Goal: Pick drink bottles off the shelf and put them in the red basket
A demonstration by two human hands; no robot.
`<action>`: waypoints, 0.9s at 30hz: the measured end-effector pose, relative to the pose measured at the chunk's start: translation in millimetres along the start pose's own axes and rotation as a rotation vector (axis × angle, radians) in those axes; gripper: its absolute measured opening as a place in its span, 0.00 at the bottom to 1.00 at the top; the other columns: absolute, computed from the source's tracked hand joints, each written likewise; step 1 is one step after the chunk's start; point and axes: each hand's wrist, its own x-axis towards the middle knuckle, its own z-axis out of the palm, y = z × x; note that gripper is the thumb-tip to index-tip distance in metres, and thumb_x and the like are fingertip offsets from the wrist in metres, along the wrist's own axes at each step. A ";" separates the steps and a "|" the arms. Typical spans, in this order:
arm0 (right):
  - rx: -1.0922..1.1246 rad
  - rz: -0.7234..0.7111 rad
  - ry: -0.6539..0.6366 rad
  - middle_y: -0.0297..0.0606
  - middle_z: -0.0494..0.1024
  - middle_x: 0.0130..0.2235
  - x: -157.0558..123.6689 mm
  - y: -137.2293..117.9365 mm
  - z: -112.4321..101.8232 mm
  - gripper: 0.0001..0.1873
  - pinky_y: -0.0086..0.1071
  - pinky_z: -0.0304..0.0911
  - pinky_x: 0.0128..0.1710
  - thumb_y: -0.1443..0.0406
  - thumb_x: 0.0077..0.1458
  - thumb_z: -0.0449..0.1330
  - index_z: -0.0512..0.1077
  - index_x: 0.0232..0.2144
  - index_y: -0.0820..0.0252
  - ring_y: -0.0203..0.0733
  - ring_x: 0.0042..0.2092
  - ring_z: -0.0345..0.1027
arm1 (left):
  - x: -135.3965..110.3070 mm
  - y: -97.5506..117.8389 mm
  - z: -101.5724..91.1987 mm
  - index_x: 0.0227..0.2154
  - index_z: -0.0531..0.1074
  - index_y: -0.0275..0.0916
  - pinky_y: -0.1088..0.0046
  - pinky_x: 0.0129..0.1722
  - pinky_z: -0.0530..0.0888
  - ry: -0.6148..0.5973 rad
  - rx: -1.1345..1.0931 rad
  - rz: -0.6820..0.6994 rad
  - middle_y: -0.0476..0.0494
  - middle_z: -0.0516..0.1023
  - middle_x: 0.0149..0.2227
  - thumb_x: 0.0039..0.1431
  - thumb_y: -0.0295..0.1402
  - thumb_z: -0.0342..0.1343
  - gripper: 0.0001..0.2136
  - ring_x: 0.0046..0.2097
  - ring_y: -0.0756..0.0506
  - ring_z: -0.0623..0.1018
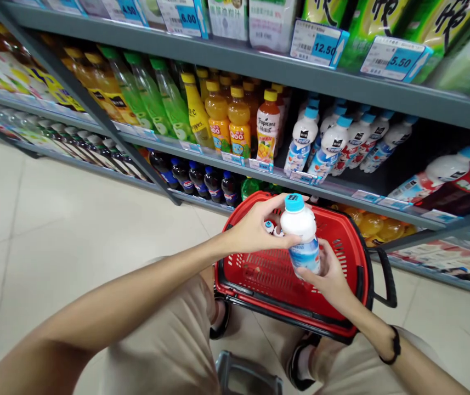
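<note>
A white plastic drink bottle (pixel 298 227) with a blue cap and blue label is held slightly tilted over the red shopping basket (pixel 243 312). My left hand (pixel 259 227) is closed around its upper part from the left, with the thumb across the front. Lower down, my right hand (pixel 329 274) grips the bottle from the right side, thumb on the label. Inside the basket, partly hidden behind my left hand, small white items with a blue top (pixel 269 226) show.
Just beyond the basket stands a shelf with white bottles (pixel 333 144), orange juice bottles (pixel 239 123) and dark cola bottles (pixel 213 184). The basket's black handle (pixel 388 280) sticks out to the right. Between my feet is a grey stool (pixel 247 376).
</note>
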 end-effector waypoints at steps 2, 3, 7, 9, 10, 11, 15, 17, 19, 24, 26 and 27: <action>0.019 0.004 -0.005 0.33 0.83 0.38 1.4 -2.8 -1.7 0.32 0.36 0.71 0.40 0.62 0.40 0.82 0.70 0.43 0.50 0.43 0.36 0.76 | -0.3 -0.2 1.7 0.61 0.71 0.42 0.62 0.55 0.79 0.047 -0.007 -0.019 0.38 0.79 0.58 0.54 0.37 0.72 0.31 0.57 0.38 0.80; 0.036 0.023 -0.011 0.33 0.83 0.37 1.7 -4.8 -2.5 0.31 0.35 0.71 0.39 0.61 0.39 0.82 0.70 0.42 0.50 0.43 0.35 0.75 | -0.4 -0.6 2.4 0.60 0.71 0.41 0.62 0.54 0.79 0.072 -0.020 -0.032 0.38 0.79 0.56 0.54 0.37 0.73 0.31 0.55 0.39 0.81; 0.139 0.189 -0.088 0.39 0.84 0.43 -1.3 -13.3 -3.7 0.35 0.34 0.69 0.33 0.54 0.40 0.82 0.74 0.49 0.52 0.46 0.38 0.78 | 0.8 -1.7 3.2 0.55 0.71 0.41 0.65 0.49 0.80 0.110 -0.090 -0.051 0.41 0.80 0.50 0.54 0.40 0.73 0.27 0.50 0.41 0.81; 0.187 0.235 -0.186 0.42 0.85 0.39 -3.8 -15.9 -3.3 0.32 0.31 0.63 0.25 0.49 0.46 0.78 0.76 0.49 0.55 0.44 0.32 0.75 | 1.4 -0.7 2.6 0.52 0.71 0.41 0.67 0.46 0.79 0.103 -0.120 -0.025 0.42 0.79 0.48 0.53 0.40 0.73 0.27 0.47 0.43 0.81; 0.210 0.247 -0.233 0.43 0.84 0.36 -4.6 -16.7 -3.0 0.29 0.29 0.59 0.22 0.46 0.49 0.75 0.78 0.46 0.57 0.41 0.27 0.72 | 1.4 0.0 2.3 0.52 0.71 0.41 0.67 0.46 0.79 0.098 -0.135 -0.022 0.42 0.79 0.47 0.52 0.40 0.73 0.27 0.47 0.43 0.81; 0.235 0.262 -0.268 0.43 0.83 0.32 -5.1 -17.5 -2.6 0.28 0.28 0.56 0.19 0.43 0.52 0.72 0.79 0.42 0.59 0.39 0.24 0.69 | 1.3 0.8 2.1 0.52 0.71 0.41 0.68 0.45 0.79 0.091 -0.154 -0.028 0.42 0.80 0.47 0.52 0.40 0.73 0.27 0.47 0.43 0.81; 0.329 0.412 -0.277 0.46 0.81 0.28 -3.1 -21.9 -0.2 0.35 0.26 0.44 0.13 0.35 0.53 0.64 0.82 0.35 0.62 0.39 0.20 0.66 | 0.4 1.3 2.8 0.59 0.69 0.41 0.69 0.41 0.81 0.033 -0.284 -0.122 0.38 0.79 0.54 0.55 0.38 0.72 0.30 0.49 0.42 0.82; 0.347 0.454 -0.227 0.45 0.81 0.28 -1.0 -25.0 1.6 0.35 0.26 0.45 0.12 0.35 0.53 0.64 0.82 0.35 0.62 0.39 0.20 0.67 | 1.2 -0.3 4.3 0.59 0.69 0.41 0.71 0.35 0.82 0.045 -0.348 -0.173 0.36 0.78 0.57 0.53 0.38 0.73 0.31 0.48 0.42 0.82; 0.353 0.419 -0.158 0.44 0.81 0.28 1.2 -27.7 3.6 0.32 0.27 0.51 0.13 0.38 0.56 0.63 0.82 0.35 0.61 0.39 0.20 0.67 | 3.1 -2.7 6.0 0.55 0.71 0.40 0.74 0.31 0.81 0.124 -0.361 -0.211 0.35 0.79 0.56 0.50 0.39 0.75 0.30 0.46 0.42 0.83; 0.354 0.246 -0.084 0.42 0.83 0.45 3.7 -27.2 6.4 0.18 0.33 0.68 0.27 0.51 0.60 0.68 0.78 0.45 0.56 0.44 0.36 0.75 | 8.0 -10.6 6.9 0.46 0.72 0.39 0.72 0.33 0.83 0.343 -0.265 -0.204 0.39 0.81 0.50 0.45 0.41 0.78 0.28 0.41 0.44 0.83; 0.367 0.261 -0.090 0.41 0.83 0.46 2.5 -23.5 6.1 0.18 0.34 0.68 0.29 0.52 0.61 0.68 0.76 0.48 0.54 0.43 0.36 0.74 | 8.2 -14.7 5.2 0.48 0.72 0.40 0.70 0.33 0.83 0.314 -0.244 -0.216 0.40 0.82 0.47 0.46 0.41 0.77 0.29 0.40 0.43 0.84; 0.376 0.284 -0.095 0.41 0.82 0.44 1.4 -21.1 5.7 0.18 0.34 0.67 0.29 0.52 0.61 0.67 0.76 0.48 0.55 0.43 0.35 0.73 | 7.9 -16.7 4.1 0.50 0.72 0.40 0.70 0.33 0.83 0.281 -0.241 -0.227 0.41 0.83 0.45 0.47 0.41 0.77 0.29 0.40 0.43 0.84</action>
